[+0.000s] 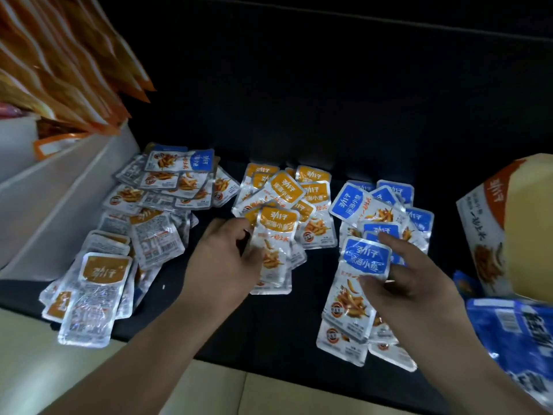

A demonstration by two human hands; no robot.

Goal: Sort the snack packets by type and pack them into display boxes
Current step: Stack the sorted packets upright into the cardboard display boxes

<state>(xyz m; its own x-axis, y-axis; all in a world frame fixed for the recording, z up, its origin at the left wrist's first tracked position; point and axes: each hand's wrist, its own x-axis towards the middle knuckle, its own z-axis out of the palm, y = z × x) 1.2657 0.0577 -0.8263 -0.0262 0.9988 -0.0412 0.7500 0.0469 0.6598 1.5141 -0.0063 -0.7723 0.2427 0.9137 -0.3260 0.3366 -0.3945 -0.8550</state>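
Dark surface [299, 100], dim light. Unsorted heap [149, 199] of silver snack packets at 9 o'clock, against a white box [59, 190]. Orange-label pile [314, 187] at centre, blue-label pile [395, 202] at 2 o'clock. Left hand [223, 259]: fingers curled, gripping an orange-label packet [276, 244] at the near edge of its pile. Right hand [410, 280]: pinching a blue-label packet [363, 265] between thumb and fingers, over the near blue ones. Printed display box [484, 235] at 3 o'clock, tilted. Large blue bag [514, 330] at 4 o'clock. Orange bags [59, 55] at 11 o'clock.
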